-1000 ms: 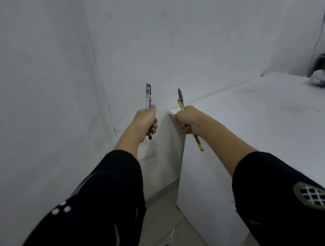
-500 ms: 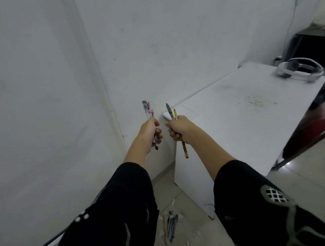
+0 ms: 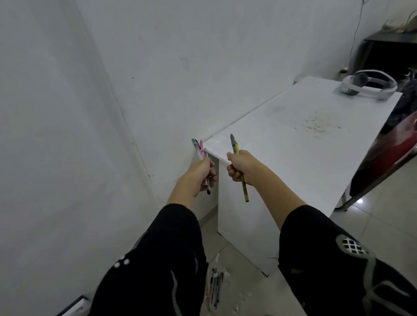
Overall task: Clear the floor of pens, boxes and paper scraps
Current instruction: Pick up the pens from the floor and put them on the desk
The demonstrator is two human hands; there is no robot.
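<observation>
Pens in both hands, held upright in closed fists at the near corner of the white bench (image 3: pixel 300 151). Left hand (image 3: pixel 201 169) clenched round two pens (image 3: pixel 200 156), one clear-barrelled with a dark cap, one pink; tips point down below the fist. Right hand (image 3: pixel 240 166) clenched round a grey-capped pen and a yellow patterned pencil (image 3: pixel 243 187), the pencil's lower end hanging well below the fist. Judgement: fist grip suits carrying several thin items at once; both arms reach toward the bench corner, so the bench top looks like the drop-off point, with release not yet made.

Floor not cleared. More pens (image 3: pixel 216 286), dark and bluish, lie bundled roughly parallel on the tiled floor (image 3: pixel 392 231) between the sleeves, near the foot of the bench. White paper scraps (image 3: pixel 237 301) scattered around them. No box identifiable; a pale flat item at lower left by the wall cannot be identified.

Bench top carries a white headset (image 3: pixel 367 86) at its far end, otherwise stained. Red chair (image 3: pixel 394 152) beside the bench, right.
</observation>
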